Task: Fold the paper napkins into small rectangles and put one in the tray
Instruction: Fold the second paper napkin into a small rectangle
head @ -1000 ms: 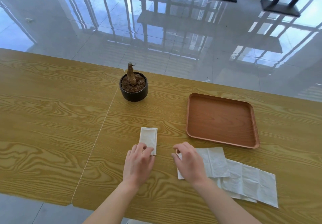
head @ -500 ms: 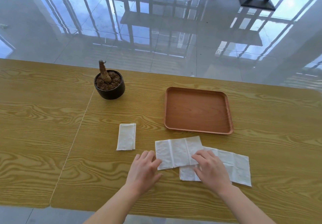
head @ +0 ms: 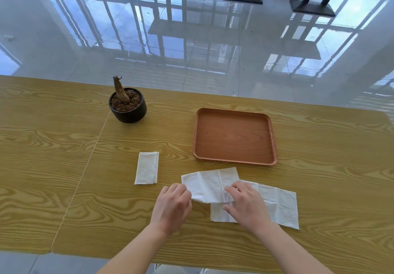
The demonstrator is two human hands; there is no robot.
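Observation:
A white napkin folded into a small rectangle (head: 147, 167) lies on the wooden table, left of my hands. An unfolded napkin (head: 210, 183) lies just in front of the brown tray (head: 234, 135) and overlaps a second flat napkin (head: 281, 205) to its right. My left hand (head: 172, 205) pinches the near left corner of the upper napkin, which lifts slightly off the table. My right hand (head: 247, 205) pinches that napkin's near right edge between curled fingers and thumb. The tray holds nothing.
A black pot with a bare brown stem (head: 128, 105) stands at the back left of the table. A seam (head: 85, 167) runs between two table tops left of the folded napkin. Glossy floor and black stand bases lie beyond the table's far edge.
My left hand left the folded napkin and moved right to the unfolded one. My right hand slid that napkin left off the pile; both hands now pinch its near edge.

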